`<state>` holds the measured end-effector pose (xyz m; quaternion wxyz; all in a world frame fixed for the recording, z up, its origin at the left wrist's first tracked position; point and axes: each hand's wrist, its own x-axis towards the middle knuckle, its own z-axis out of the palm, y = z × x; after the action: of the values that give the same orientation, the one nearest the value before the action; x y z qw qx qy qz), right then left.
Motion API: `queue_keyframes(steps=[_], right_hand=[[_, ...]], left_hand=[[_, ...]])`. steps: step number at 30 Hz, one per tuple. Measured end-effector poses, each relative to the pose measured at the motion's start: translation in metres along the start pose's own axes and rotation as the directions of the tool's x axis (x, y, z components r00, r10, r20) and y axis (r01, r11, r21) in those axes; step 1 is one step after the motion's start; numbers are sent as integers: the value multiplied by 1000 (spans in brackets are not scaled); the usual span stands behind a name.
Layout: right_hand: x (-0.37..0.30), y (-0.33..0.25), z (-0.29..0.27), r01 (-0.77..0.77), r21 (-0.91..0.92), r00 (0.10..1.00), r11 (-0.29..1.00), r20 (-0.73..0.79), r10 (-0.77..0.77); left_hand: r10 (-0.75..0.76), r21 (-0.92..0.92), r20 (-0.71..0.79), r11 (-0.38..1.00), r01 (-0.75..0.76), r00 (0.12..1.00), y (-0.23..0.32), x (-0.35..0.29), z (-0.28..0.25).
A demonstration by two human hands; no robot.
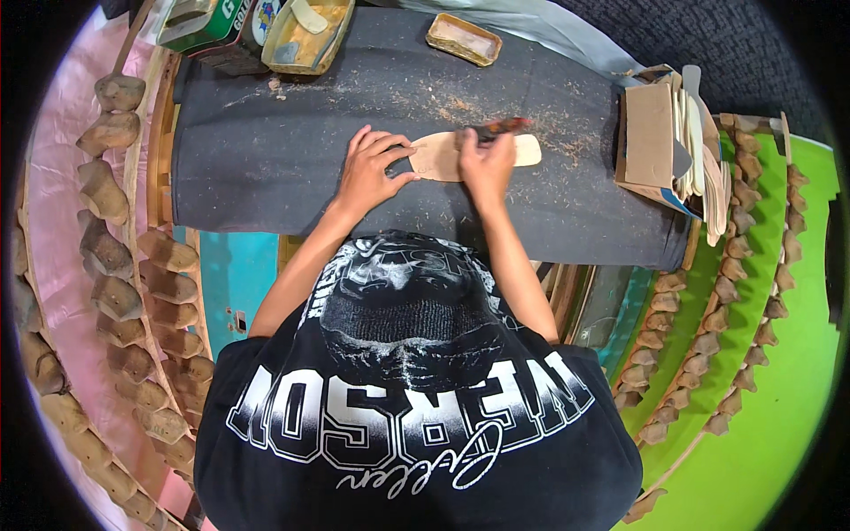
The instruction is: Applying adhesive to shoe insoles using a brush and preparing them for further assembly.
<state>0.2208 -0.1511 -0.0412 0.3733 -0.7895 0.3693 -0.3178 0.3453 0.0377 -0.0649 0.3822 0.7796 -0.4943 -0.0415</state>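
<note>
A pale tan, sole-shaped insole (436, 159) lies flat on the dark cloth of the table, its lighter rounded end (528, 150) pointing right. My left hand (370, 173) holds its left end, with thumb and fingers at the two sides. Over the middle of the insole, my right hand (487, 165) is closed round a dark and reddish hand tool (503, 129). Motion blurs this tool, so its exact kind and its working end cannot be made out.
Shavings (567, 124) litter the dark cloth (266, 168). At the back are a shallow tray (464, 40), a bigger tray with tools (305, 40) and a green tin (208, 35). A cardboard box (645, 137) of flat templates stands right. Racks of wooden shoe lasts (115, 248) flank both sides.
</note>
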Motion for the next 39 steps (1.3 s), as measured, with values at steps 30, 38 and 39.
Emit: queue_keyframes(steps=[30,38,39], right_hand=[[14,4,-29,16,-57,1000,998,18,-15],[-7,1,-1,43,22,997,999,60,-44],[-5,4,-4,53,57,996,997,66,-57]], left_hand=[[-27,7,-1,1000,27,1000,1,-2,0],[-16,7,-7,1000,17,1000,2,1,-1],[-24,-4,-5,1000,24,1000,2,-1,0]])
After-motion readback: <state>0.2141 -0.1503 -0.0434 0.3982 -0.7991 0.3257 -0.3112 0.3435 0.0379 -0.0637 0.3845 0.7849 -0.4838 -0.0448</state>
